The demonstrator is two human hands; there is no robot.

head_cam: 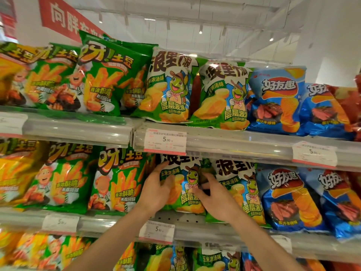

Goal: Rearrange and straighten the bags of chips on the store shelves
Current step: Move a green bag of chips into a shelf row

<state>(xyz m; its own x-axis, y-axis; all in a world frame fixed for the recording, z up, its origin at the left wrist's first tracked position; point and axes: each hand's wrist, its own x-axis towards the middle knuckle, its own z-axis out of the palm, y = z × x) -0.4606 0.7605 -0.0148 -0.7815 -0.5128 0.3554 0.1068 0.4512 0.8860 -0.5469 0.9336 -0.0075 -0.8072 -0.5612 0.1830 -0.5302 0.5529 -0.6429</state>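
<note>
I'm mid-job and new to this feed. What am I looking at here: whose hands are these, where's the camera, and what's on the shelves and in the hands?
There is no machine: one camera worn on a person's head looks forward at store shelves. Both bare hands reach to the middle shelf. The left hand and right hand hold the sides of one green turtle bag of chips standing there. A second turtle bag stands to its right, then blue bags. Green fries bags fill the left. The upper shelf repeats this order. A price tag hangs on its edge.
</note>
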